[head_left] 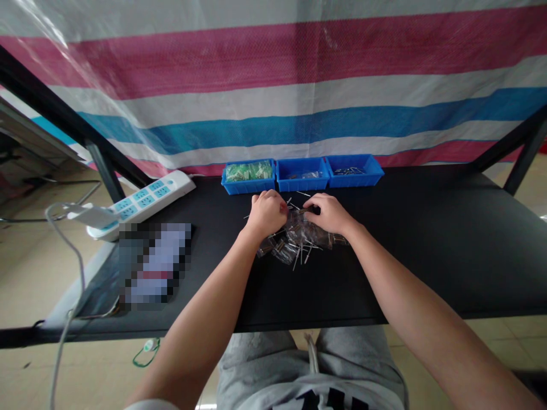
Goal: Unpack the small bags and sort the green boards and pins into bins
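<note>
Both my hands rest on the black table (pixel 427 245), just in front of a row of blue bins. My left hand (pixel 267 212) is curled into a loose fist and pinches something small that I cannot make out. My right hand (pixel 329 213) is also closed, its fingertips meeting the left hand's over a heap of small clear plastic bags (pixel 294 242). Loose thin metal pins (pixel 301 253) lie scattered among the bags.
Three blue bins stand at the table's back: the left bin (pixel 248 176) holds green parts, the middle bin (pixel 302 173) a clear bag, the right bin (pixel 354 171) metal pins. A white power strip (pixel 141 202) lies at the left. A striped tarp hangs behind.
</note>
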`<state>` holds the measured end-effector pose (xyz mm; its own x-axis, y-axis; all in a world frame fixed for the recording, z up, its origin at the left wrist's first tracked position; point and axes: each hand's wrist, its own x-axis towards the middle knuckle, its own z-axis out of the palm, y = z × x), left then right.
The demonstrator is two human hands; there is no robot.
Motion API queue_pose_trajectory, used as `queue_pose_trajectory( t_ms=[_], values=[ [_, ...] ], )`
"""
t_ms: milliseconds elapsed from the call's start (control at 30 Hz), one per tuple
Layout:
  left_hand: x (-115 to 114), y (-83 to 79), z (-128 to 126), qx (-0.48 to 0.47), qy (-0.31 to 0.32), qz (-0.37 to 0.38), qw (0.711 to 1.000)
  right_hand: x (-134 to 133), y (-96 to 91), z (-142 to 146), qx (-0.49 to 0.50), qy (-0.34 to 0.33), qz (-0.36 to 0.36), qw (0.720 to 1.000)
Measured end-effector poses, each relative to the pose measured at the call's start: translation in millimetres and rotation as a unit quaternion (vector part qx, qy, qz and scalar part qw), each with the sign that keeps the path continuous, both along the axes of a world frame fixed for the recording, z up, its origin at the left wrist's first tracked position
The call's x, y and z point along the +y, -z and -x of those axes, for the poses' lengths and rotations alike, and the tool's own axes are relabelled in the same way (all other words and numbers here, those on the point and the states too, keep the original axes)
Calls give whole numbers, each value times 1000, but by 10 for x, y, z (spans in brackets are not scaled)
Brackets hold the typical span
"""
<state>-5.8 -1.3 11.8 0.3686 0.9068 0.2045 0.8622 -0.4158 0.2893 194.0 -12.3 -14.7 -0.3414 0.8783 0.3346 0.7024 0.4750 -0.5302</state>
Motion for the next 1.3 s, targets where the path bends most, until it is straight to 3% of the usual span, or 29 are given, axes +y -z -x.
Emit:
queue_pose_trajectory(
  t_ms=[167,433,767,900,1300],
  values=[
    [-48,-38,-54,-86,37,-69,993,-50,-105,27,87,24,-13,996],
    [-106,-5,-93,-97,106,-114,983,-115,-190,64,132,3,30,991],
    [-106,-44,-100,-101,58,-75,990,-102,-187,50,189,22,52,980],
    [-60,-22,-93,-119,71,-38,990,-109,-214,50,204,22,52,977],
    [-14,42,-82,-174,54,-58,981,-107,-203,55,231,22,87,969]
  ],
)
